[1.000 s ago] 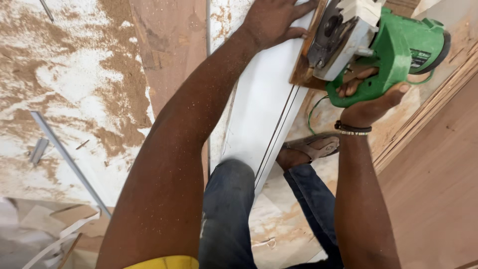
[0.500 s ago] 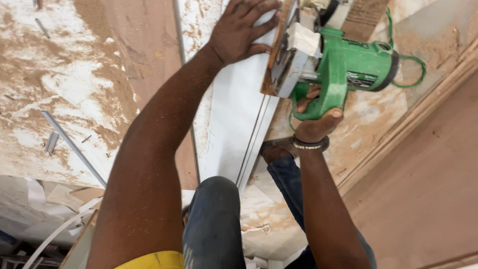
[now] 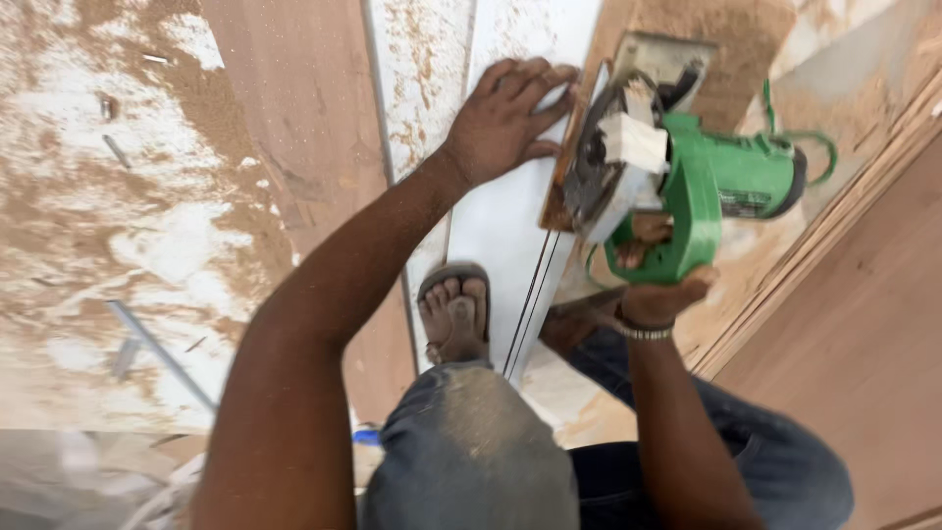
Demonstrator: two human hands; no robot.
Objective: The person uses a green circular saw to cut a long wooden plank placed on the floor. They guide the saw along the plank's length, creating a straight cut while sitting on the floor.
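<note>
We hold the green circular saw by its handle, our right hand wrapped under it with the fingers closed around the grip, while our left hand lies flat with fingers spread on the white panel just beside the saw's base plate. The panel runs lengthwise along the floor, near its middle, between a brown board on its left edge and a wooden sheet well off to the right. Our sandalled foot rests on the panel's near end, pinning it.

To do this well, we judge that the left hand should stay pressing well clear of the blade line, the base plate should sit flat on the panel, and the green cord should trail away from the cut.

The blade itself is hidden under the guard and blurred; we cannot tell whether it is turning or touching the panel. The panel's far end is cut off at the top edge, and sawdust covers much of the floor
</note>
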